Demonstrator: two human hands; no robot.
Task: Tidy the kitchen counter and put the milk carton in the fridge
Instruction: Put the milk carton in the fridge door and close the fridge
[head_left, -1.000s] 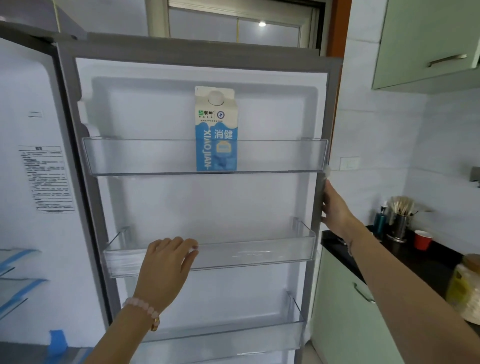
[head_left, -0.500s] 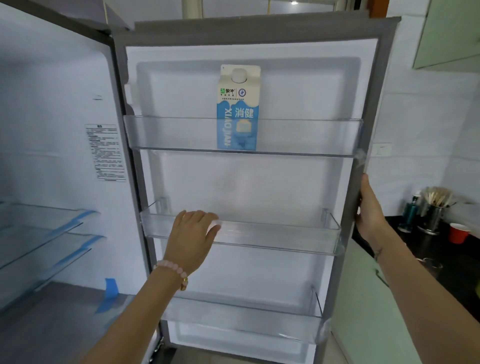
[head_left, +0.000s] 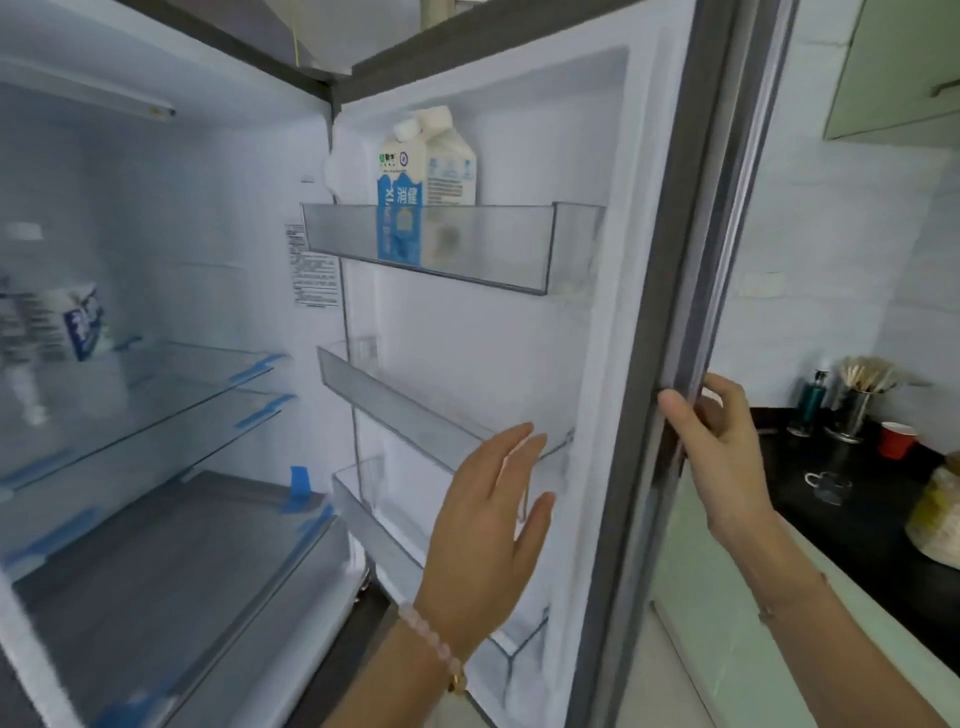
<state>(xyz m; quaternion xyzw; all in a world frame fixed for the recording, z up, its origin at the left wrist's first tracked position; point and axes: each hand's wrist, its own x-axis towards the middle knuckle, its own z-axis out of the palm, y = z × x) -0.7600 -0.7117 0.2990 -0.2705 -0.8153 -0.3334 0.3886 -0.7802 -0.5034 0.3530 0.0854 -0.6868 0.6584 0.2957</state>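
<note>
Head view. Blue-and-white cardboard milk carton (head_left: 425, 182): upright in the clear plastic top door shelf (head_left: 447, 244), upper centre. Grey fridge door (head_left: 670, 322): swung further toward closing than a moment ago. Left hand (head_left: 488, 525): open, flat, now off the middle shelf, empty. Right hand (head_left: 722, 447): wrapped round the door edge. Judgement: carton stowed; closing remains.

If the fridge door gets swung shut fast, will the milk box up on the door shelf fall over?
Probably not. The milk carton is tall and narrow, so it might wobble, but the clear top door shelf has a front wall covering roughly its lower half. There is spare room beside it, so it could slide sideways. Its flat sides mean it won't roll.
</note>
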